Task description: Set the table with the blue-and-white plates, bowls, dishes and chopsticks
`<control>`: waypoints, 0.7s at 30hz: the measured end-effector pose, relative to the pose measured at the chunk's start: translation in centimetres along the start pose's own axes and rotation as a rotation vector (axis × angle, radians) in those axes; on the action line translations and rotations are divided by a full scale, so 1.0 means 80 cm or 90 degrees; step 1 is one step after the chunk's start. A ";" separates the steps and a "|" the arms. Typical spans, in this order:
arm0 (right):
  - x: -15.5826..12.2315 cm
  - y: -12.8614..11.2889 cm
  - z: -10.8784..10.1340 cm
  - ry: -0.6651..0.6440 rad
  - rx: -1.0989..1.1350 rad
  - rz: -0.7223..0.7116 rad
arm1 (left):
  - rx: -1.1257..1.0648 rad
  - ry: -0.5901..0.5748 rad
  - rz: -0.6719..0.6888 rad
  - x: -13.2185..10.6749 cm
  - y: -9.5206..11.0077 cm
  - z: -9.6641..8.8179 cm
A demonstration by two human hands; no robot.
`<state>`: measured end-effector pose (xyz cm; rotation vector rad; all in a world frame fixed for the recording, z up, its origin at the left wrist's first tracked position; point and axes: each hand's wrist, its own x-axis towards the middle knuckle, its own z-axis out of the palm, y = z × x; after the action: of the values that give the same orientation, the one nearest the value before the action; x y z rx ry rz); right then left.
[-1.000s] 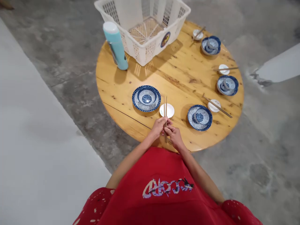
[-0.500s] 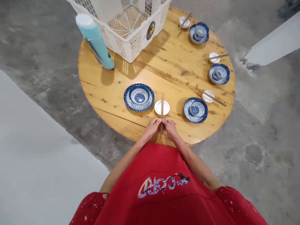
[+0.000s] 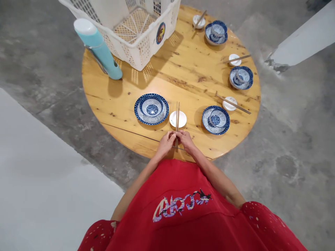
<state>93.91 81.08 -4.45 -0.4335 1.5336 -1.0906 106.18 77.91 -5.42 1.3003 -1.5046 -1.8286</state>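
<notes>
A pair of brown chopsticks [image 3: 178, 113] lies across a small white dish [image 3: 183, 120], its near end over the table's front edge area. My left hand [image 3: 166, 141] pinches the chopsticks from the left side. From the right, my right hand [image 3: 185, 139] pinches them too, the fingertips of both hands almost meeting. Just left of the dish sits a blue-and-white bowl [image 3: 151, 105] nested on a matching plate [image 3: 139, 116]. Off to the right, another blue-and-white plate [image 3: 208, 127] carries a bowl [image 3: 219, 118].
A white plastic basket [image 3: 138, 55] stands at the back left beside a tall light-blue flask [image 3: 104, 52]. Along the right rim of the round wooden table [image 3: 167, 83] are several more place settings, including white dishes with chopsticks [image 3: 232, 102]. A white pillar [image 3: 298, 42] rises beyond.
The view has shifted slightly, so the table and its contents appear a little further left. Both hands stay at the chopsticks, which keep their place across the dish.
</notes>
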 end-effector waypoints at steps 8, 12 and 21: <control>0.003 -0.004 0.003 0.030 0.018 0.017 | 0.184 -0.002 -0.050 -0.020 0.003 -0.005; 0.005 -0.002 0.001 0.033 0.031 0.003 | 0.088 -0.075 -0.129 -0.019 0.003 0.001; 0.012 0.000 0.003 0.048 0.034 0.002 | -0.118 -0.125 -0.274 -0.016 0.011 0.005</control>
<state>93.87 80.22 -4.98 -0.3570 1.5660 -1.1546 106.23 78.92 -4.15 1.4708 -1.1693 -2.3634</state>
